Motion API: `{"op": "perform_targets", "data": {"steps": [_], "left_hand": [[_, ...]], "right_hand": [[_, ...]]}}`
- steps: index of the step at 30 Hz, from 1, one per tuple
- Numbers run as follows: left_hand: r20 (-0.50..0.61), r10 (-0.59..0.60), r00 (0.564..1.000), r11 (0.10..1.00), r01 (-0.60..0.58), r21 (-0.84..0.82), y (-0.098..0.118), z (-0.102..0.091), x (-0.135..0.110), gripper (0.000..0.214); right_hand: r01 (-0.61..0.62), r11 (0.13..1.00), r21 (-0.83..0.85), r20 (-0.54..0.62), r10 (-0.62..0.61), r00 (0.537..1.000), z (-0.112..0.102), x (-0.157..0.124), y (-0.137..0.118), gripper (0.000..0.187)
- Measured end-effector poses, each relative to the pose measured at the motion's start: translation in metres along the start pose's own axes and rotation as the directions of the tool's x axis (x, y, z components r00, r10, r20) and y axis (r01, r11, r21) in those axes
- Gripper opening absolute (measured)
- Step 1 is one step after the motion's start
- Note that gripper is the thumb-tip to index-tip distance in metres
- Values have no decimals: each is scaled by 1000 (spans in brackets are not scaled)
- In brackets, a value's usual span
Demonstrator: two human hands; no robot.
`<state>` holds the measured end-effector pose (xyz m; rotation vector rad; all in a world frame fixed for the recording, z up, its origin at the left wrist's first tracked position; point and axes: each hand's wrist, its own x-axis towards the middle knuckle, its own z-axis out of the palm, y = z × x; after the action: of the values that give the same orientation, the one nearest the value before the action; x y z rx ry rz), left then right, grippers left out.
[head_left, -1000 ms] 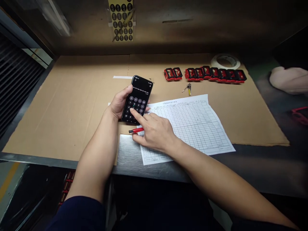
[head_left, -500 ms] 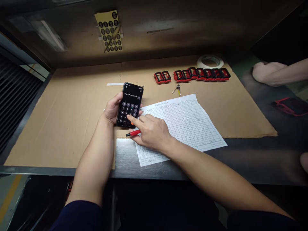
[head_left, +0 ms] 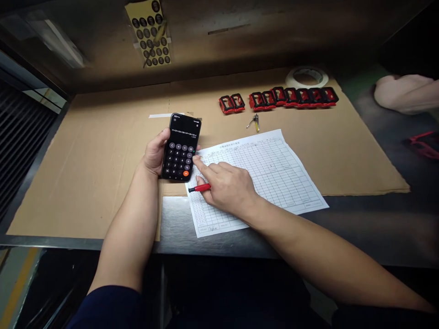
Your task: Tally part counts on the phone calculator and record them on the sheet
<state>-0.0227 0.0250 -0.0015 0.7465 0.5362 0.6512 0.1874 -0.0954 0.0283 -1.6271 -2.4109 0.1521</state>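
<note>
My left hand (head_left: pixel 155 153) is closed round a black smartphone (head_left: pixel 181 148), tilted up over the table with a calculator on its screen. A long sum shows at the top of the display, above round number keys. My right hand (head_left: pixel 226 185) holds a red pen (head_left: pixel 201 188) with a black end under its fingers, while the index finger points at the phone's right edge. Beneath the right hand lies a printed form (head_left: pixel 274 176) with a grid of small boxes, some handwriting near its lower left corner.
Cardboard (head_left: pixel 103 151) covers most of the metal table (head_left: pixel 178 219). Several red and black frames (head_left: pixel 291 97) stand in a row behind the form, near a tape roll (head_left: pixel 307 77) and small nippers (head_left: pixel 254 123). A sticker sheet (head_left: pixel 150 34) hangs on the back panel. Another person's hand (head_left: pixel 394 93) is at right.
My right index finger has moved off the number keys to the phone's right edge, carrying the pen rightward. The view has shifted slightly. At right, the other person's hand has moved a little.
</note>
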Motion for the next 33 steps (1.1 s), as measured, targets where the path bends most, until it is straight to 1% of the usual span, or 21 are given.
{"op": "perform_targets", "data": {"steps": [2, 4, 6, 11, 14, 19, 22, 25, 30, 33], "left_hand": [[-9, 7, 1000, 1000, -7, 10, 0, -2, 0, 76], [-7, 6, 1000, 1000, -6, 22, -1, -2, 0, 73], [-1, 15, 1000, 999, -15, 40, 0, 0, 0, 71], [24, 29, 999, 999, -30, 41, 0, 5, 0, 72], [4, 28, 1000, 999, -28, 33, 0, 4, 0, 73], [7, 13, 1000, 999, -13, 34, 0, 2, 0, 74], [33, -5, 999, 1000, 5, 11, 0, 3, 0, 75], [44, -27, 999, 1000, 27, -7, 0, 3, 1, 78], [35, -25, 999, 1000, 25, -8, 0, 1, 1, 77], [45, -13, 999, 1000, 13, -6, -1, 1, 1, 79]], "right_hand": [[-75, 997, -8, 74, 75, 994, -3, 2, -2, 68], [-139, 990, -25, 130, 141, 981, -6, 4, -3, 76], [-156, 987, -33, 146, 159, 976, -7, 7, -3, 74], [-124, 992, -25, 120, 126, 985, -6, 9, 0, 63], [-103, 995, -16, 98, 104, 990, -3, 9, 0, 54], [-63, 998, -28, 69, 65, 995, 2, 8, -1, 53], [-8, 1000, -12, 20, 8, 1000, 6, 6, -1, 48], [67, 998, 15, -61, -66, 996, 12, 3, 1, 38], [164, 986, 2, -230, -159, 960, 19, -1, 4, 31], [180, 983, -22, -279, -179, 943, 19, 1, 5, 30]]}}
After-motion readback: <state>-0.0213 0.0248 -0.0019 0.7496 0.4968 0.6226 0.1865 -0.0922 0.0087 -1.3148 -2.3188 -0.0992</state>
